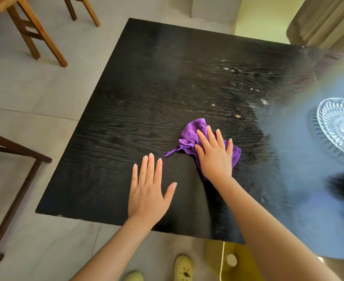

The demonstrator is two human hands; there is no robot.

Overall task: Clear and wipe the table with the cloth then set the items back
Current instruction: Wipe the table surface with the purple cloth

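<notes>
Dark table [138,110] stretches bare to its far and left edges. Right hand [215,157] presses flat on the purple cloth [191,134] near the middle; left hand [148,191] lies spread by the near edge. Glass dish [341,130] sits right, possibly on a blurred blue surface.

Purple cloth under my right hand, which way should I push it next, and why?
Probably forward and to the right. The right hand presses the purple cloth flat near the middle of the table, while pale specks and smears lie beyond it, toward the glass dish.
</notes>
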